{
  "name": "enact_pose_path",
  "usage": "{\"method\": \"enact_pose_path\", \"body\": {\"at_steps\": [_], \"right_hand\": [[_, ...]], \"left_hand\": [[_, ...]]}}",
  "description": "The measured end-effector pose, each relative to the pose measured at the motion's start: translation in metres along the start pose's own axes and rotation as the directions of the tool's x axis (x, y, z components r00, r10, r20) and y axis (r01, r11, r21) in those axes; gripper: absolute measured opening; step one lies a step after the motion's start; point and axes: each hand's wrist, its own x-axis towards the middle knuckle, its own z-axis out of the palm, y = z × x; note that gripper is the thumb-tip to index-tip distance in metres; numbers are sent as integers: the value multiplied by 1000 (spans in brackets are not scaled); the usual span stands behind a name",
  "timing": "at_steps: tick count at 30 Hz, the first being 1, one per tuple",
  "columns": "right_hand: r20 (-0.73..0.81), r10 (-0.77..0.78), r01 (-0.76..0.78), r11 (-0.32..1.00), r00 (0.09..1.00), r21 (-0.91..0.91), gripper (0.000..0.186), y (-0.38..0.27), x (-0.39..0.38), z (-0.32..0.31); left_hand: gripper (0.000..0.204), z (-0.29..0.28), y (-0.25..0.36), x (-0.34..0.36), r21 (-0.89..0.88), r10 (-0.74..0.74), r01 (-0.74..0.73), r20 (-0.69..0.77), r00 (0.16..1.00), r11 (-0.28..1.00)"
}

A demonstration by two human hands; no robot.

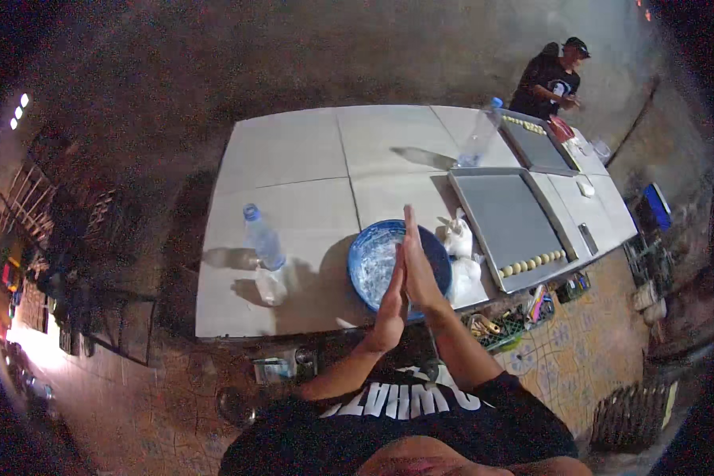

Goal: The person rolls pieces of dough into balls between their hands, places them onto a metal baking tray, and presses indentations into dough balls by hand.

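Observation:
My left hand (393, 308) and my right hand (419, 271) are pressed palm to palm above a blue bowl (355, 270), fingers straight and pointing away from me. Whatever lies between the palms, if anything, is hidden. White powder (375, 260) coats the inside of the bowl. Right of it, two white plastic bags (458, 238) sit against the edge of a grey metal tray (509, 213). Along that tray's near edge runs a row of small pale dough balls (534, 263).
A clear bottle (263, 238) and a small white bag (270, 285) stand on the white-tiled table (285, 214) at left. Another bottle (480, 139) is near a second tray (543, 151) with dough balls. A person (549, 83) stands beyond. A green crate (516, 327) sits below the table.

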Motion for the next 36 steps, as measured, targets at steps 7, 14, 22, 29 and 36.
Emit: {"method": "enact_pose_path", "body": {"at_steps": [7,14,22,29,36], "right_hand": [[89,-237,224,965,967,134,79,-28,-19,33],[227,-428,445,895,875,-26,98,-46,-23,37],[183,-258,310,873,949,-377,83,-24,24,8],[174,-320,352,913,932,-208,87,-8,0,14],[328,-321,375,919,889,-119,86,-16,-4,-2]], "left_hand": [[75,-36,-23,11,-62,16,-22,-97,995,998],[79,-12,-28,18,-218,314,-387,-306,899,896],[69,10,-10,13,-495,-198,27,-297,934,869],[72,21,-15,31,-448,341,-464,-331,880,764],[89,10,27,57,-246,89,-188,-365,927,951]]}}
